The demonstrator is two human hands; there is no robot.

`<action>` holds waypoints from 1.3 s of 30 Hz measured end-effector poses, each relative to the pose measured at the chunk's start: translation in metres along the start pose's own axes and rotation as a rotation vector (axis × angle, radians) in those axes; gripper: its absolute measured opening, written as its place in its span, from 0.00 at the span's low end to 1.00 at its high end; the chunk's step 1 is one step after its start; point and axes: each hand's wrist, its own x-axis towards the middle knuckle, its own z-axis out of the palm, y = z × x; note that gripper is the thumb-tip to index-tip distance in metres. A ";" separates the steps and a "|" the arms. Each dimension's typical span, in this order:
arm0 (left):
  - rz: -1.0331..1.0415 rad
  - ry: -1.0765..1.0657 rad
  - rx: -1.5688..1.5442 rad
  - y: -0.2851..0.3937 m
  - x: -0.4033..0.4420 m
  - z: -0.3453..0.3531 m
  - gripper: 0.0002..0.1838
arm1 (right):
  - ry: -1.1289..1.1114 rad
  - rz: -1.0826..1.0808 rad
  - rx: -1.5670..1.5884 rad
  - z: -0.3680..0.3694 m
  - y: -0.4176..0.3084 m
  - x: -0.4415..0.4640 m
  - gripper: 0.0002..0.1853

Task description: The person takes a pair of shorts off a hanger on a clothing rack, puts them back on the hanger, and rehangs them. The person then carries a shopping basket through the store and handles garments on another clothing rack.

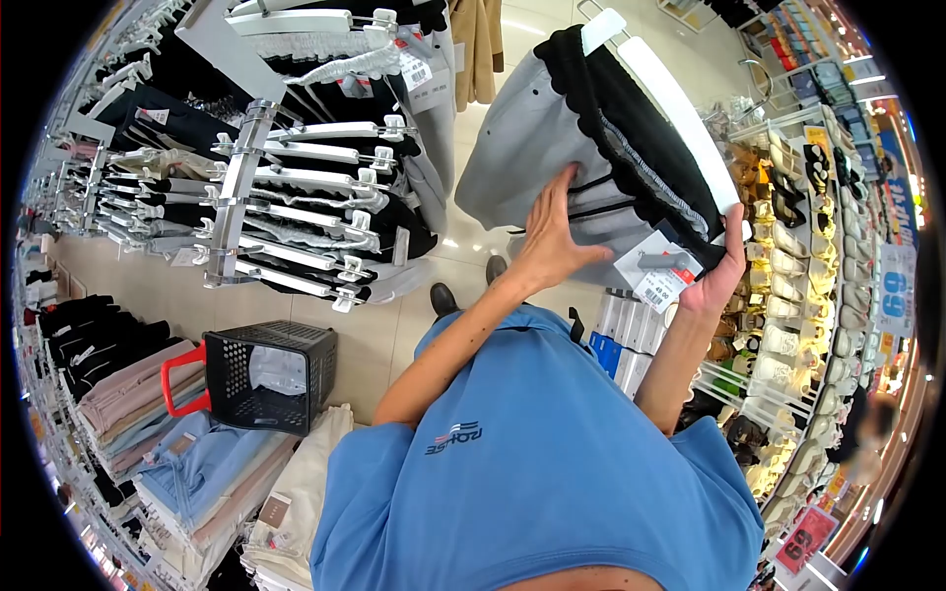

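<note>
A grey garment with a gathered black waistband and black drawstrings (503,148), shorts or trousers, is held up before me, clipped to a white hanger (680,108). My right hand (716,271) grips the hanger's near end together with the waistband. White price tags (658,271) dangle beside that hand. Against the grey cloth below the drawstrings lies my left hand (557,241), open, its thumb and fingers spread. The underside of the garment is hidden.
On the left, a metal rack (241,187) carries several similar garments on white hangers. A black shopping basket with a red handle (276,369) rests by folded clothes (212,463). Shelves of shoes (783,295) line the right side. Pale floor tiles (379,335) show around my feet.
</note>
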 end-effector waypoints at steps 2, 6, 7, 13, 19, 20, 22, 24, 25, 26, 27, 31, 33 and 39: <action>-0.015 -0.002 0.013 0.000 0.000 -0.004 0.63 | -0.007 -0.010 -0.015 0.000 0.002 0.000 0.18; -0.068 -0.008 -0.150 0.002 0.004 -0.011 0.57 | -0.025 -0.061 -0.066 -0.005 0.006 -0.004 0.22; -0.088 -0.007 -0.241 0.005 0.005 -0.013 0.55 | -0.026 -0.072 -0.088 -0.005 0.007 -0.005 0.22; -0.141 -0.054 -0.106 0.006 0.006 -0.029 0.30 | -0.006 -0.129 -0.161 -0.007 0.008 -0.008 0.23; 0.028 -0.041 0.041 -0.030 -0.001 -0.017 0.28 | 0.056 -0.171 -0.121 -0.021 -0.022 -0.003 0.23; 0.018 -0.057 0.048 -0.042 -0.003 -0.012 0.27 | 0.136 -0.223 -0.149 -0.025 -0.029 -0.002 0.23; 0.000 -0.091 0.059 -0.066 -0.005 -0.002 0.27 | 0.047 -0.223 -0.122 -0.022 -0.046 -0.006 0.23; -0.005 -0.123 0.063 -0.094 -0.005 0.006 0.23 | -0.019 -0.204 -0.066 -0.017 -0.061 -0.005 0.22; -0.011 -0.135 0.069 -0.109 -0.005 0.010 0.22 | -0.015 -0.217 -0.044 -0.007 -0.064 -0.008 0.22; -0.016 -0.149 0.073 -0.123 -0.006 0.016 0.21 | -0.047 -0.213 -0.029 -0.007 -0.071 -0.007 0.22; -0.012 -0.147 0.068 -0.128 -0.008 0.016 0.19 | -0.082 -0.185 0.005 -0.006 -0.079 -0.005 0.21; -0.293 -0.322 -0.247 -0.138 -0.015 0.004 0.19 | -0.048 -0.256 -0.007 0.000 -0.092 0.004 0.18; -0.336 -0.280 -0.362 -0.126 -0.020 -0.009 0.17 | 0.035 -0.361 -0.069 -0.002 -0.094 0.012 0.19; -0.449 -0.096 -0.743 -0.081 -0.025 -0.055 0.24 | -0.011 -0.400 -0.096 -0.003 -0.092 0.024 0.19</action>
